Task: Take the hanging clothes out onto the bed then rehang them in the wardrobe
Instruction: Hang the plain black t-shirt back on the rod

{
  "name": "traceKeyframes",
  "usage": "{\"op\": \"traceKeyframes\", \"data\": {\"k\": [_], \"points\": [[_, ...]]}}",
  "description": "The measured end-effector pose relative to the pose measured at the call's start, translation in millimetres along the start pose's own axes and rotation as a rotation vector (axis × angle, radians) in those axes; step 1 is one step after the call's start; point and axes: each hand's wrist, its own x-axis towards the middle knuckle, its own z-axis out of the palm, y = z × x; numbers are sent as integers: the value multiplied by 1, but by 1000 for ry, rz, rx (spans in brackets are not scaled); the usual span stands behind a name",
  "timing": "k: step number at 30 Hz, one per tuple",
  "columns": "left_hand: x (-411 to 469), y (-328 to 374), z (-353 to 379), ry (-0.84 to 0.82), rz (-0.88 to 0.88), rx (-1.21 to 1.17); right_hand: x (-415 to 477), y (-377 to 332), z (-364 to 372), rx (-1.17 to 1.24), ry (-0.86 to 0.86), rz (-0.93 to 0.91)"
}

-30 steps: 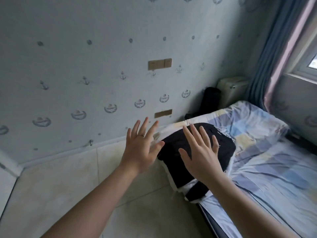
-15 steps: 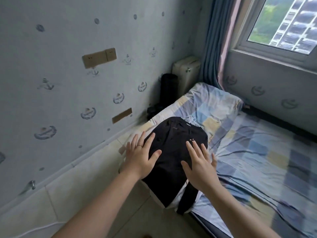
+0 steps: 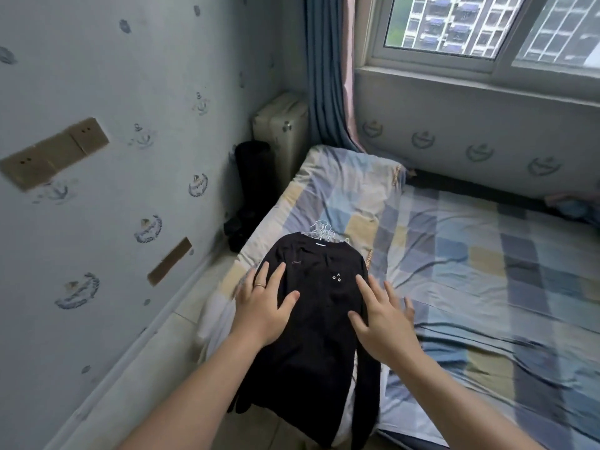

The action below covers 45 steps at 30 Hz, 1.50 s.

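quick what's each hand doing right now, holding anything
Left hand: open, fingers spread on the black top, gripping nothing.
Right hand: open, fingers spread on the black top, gripping nothing.

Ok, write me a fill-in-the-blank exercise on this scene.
1. The long-sleeved top on the bed is ____.
2. The hangers at its collar are ____.
3. Of the left hand and right hand, the ring is on the ____.
Missing words: black; white; left.
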Motion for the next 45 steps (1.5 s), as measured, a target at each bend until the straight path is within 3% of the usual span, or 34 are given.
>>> {"op": "traceKeyframes", "data": {"k": [16,22,28,37,45], "points": [[252,-58,43,-306,-69,39,210,9,41,-51,-173,218],[331,-101,94,-413,-73,69,278,4,101,-55,-247,264],[416,-149,195,-502,-89,85,366,51,208,-82,-318,303],[531,-189,312,-369,-46,52,471,140,333,-128,-300,384],[564,-170,334,-118,-58,67,523,178,349,-27,-211,502]]}}
